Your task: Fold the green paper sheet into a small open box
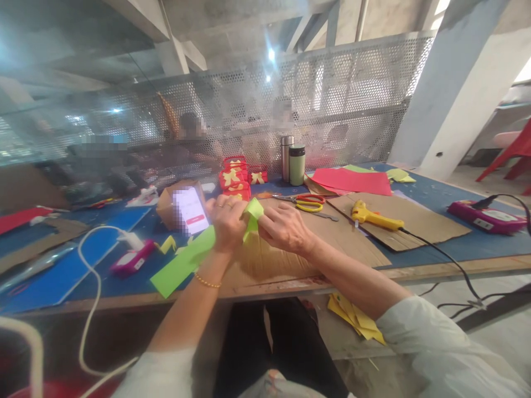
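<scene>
A long strip of bright green paper runs from my lap side up between both hands. My left hand is closed around its upper part, with a ring and a bead bracelet showing. My right hand pinches the folded top end of the strip beside the left hand. Both hands hover over a sheet of brown cardboard on the blue-covered table.
Scissors with red and yellow handles and a yellow glue gun with a black cord lie to the right. A propped phone, red and yellow boxes, two flasks, red paper and a pink device stand around. People sit behind a mesh screen.
</scene>
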